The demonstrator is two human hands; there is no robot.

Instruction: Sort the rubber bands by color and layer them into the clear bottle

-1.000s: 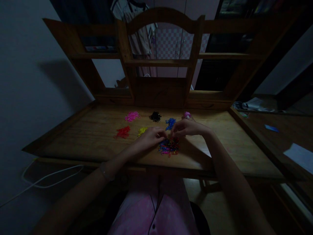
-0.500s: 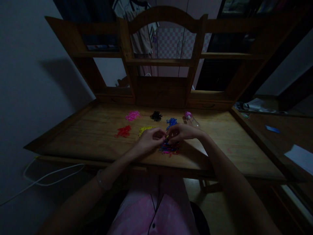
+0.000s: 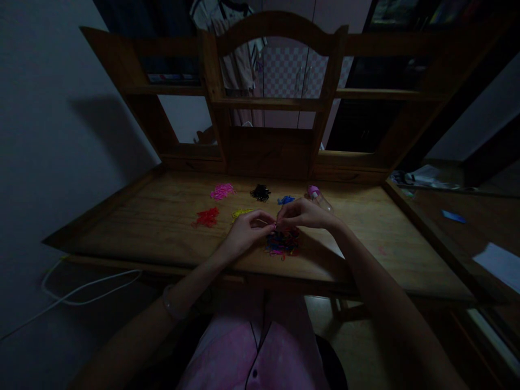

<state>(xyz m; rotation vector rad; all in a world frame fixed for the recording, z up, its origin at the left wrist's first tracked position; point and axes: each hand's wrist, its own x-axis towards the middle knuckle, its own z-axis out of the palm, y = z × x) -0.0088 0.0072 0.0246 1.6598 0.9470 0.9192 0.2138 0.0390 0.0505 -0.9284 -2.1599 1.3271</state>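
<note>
Over a mixed pile of small coloured pieces (image 3: 283,245), thin and looped like paper clips, my two hands meet at the fingertips. My left hand (image 3: 248,230) is closed in a pinch at the pile's upper left. Touching or almost touching it, my right hand (image 3: 303,214) pinches from the right. Whatever lies between the fingers is too small and dark to make out. Sorted heaps of similar pieces lie around: pink (image 3: 222,191), black (image 3: 260,193), red (image 3: 207,217), yellow (image 3: 240,215) and blue (image 3: 285,200). My hands partly cover the yellow and blue ones.
A clear bottle with a pink cap (image 3: 313,190) lies behind my right hand. The wooden desk (image 3: 162,227) has a shelf frame (image 3: 268,103) along its back. A white cable (image 3: 97,292) hangs at the left front; a paper sheet (image 3: 499,265) lies far right.
My right hand has lifted from the mixed pile up to my left fingertips, uncovering more of the pile. It now hides more of the blue heap. My left hand has barely moved.
</note>
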